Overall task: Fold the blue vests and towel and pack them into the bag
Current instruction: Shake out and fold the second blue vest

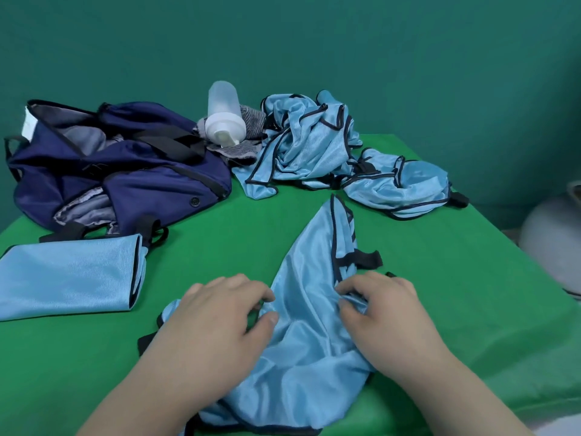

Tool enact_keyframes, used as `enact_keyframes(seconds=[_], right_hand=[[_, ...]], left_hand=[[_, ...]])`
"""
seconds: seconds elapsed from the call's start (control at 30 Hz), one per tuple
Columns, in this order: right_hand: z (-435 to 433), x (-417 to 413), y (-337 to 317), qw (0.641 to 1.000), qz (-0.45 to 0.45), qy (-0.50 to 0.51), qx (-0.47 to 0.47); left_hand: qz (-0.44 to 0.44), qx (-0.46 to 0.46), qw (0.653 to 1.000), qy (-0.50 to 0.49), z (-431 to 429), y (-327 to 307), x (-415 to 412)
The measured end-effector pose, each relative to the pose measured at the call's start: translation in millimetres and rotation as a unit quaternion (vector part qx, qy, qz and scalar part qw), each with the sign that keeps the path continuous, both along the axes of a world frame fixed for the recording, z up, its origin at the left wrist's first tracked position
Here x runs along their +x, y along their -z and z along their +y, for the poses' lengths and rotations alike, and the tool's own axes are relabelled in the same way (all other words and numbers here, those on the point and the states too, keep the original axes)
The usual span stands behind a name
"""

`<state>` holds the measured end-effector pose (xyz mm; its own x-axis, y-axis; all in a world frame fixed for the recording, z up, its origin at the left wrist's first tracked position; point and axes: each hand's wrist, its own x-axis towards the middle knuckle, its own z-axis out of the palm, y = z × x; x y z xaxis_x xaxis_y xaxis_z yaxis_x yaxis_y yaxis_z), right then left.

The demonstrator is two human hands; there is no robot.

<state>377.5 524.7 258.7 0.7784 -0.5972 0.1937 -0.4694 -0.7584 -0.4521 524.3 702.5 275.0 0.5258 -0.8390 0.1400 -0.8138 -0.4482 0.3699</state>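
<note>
A light blue vest (309,278) with dark trim lies crumpled on the green table in front of me. My left hand (220,313) pinches its left edge between thumb and curled fingers. My right hand (382,305) grips a bunched fold on its right side. A folded blue vest (69,273) lies flat at the left. Crumpled blue vests (314,143) are heaped at the back. The navy bag (119,165) lies open at the back left. A grey striped towel (248,133) sits bunched between the bag and the heap.
A translucent white bottle (224,116) lies on its side on the towel. The green table (456,278) drops away at the right, where a pale grey rounded object (553,240) stands beyond the edge. A teal wall rises behind.
</note>
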Motion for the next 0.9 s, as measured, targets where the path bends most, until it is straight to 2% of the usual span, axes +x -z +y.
enact_keyframes(seconds=[0.23,0.5,0.57,0.7,0.8,0.9], right_hand=[[18.1,-1.9,-6.8,0.992,0.003,-0.125,0.018],[22.6,-7.4,-11.1,0.970,-0.022,-0.236,0.049],[21.3,-8.0,-10.3,0.973,-0.068,-0.216,0.040],[3.7,-5.5,-1.7,0.987,-0.155,-0.037,0.028],[-10.4,-1.1,3.3,0.991,-0.126,0.035,0.041],[-10.5,4.8,2.7,0.995,-0.071,0.048,0.047]], left_hand=[[0.011,0.021,1.000,0.001,-4.6,-1.2,-5.8],[0.026,-0.042,0.999,0.018,-9.8,6.5,-3.6],[0.024,-0.048,0.998,0.032,-12.2,7.1,-3.5],[0.036,-0.025,0.996,0.075,-15.0,9.8,-4.5],[0.044,-0.002,0.994,0.104,-15.8,10.5,-5.9],[0.042,0.014,0.989,0.140,-17.1,11.4,-6.5]])
